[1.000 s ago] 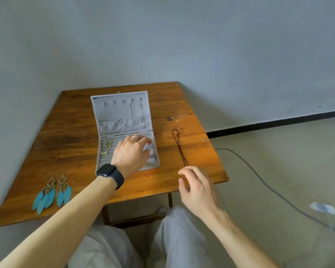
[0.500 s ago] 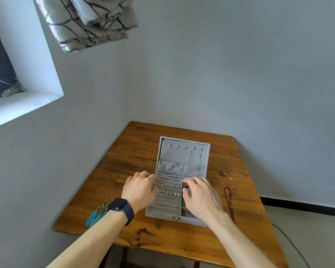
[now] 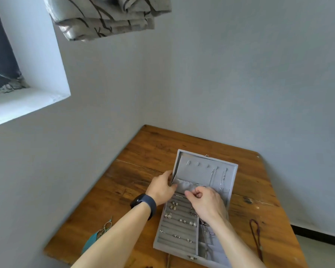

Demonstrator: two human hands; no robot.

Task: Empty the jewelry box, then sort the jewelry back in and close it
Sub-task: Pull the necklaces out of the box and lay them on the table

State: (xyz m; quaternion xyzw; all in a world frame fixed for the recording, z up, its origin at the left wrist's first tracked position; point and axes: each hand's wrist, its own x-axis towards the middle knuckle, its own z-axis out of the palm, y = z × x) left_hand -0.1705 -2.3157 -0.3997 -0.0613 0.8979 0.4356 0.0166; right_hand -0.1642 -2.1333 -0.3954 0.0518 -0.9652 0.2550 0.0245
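jewelry box [image 3: 157, 241] open on tabletop [image 3: 143, 161]. left hand [image 3: 161, 187] grips lid's left edge; right hand [image 3: 205, 202] pinches what looks like a thin chain [image 3: 199, 186] at lid pocket [image 3: 184, 185]. Brace lid, draw chain out slowly, no snagging.

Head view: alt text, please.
Left hand grips the lid of an open grey jewelry box on a wooden table; right hand pinches a thin chain at the lid's pocket. Teal feather earrings lie left of it, a dark cord right.

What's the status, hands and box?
Left hand grips jewelry box lid edge. Right hand pinches at lid pocket. Box open, small earrings inside. Feather earrings, cord out on table.
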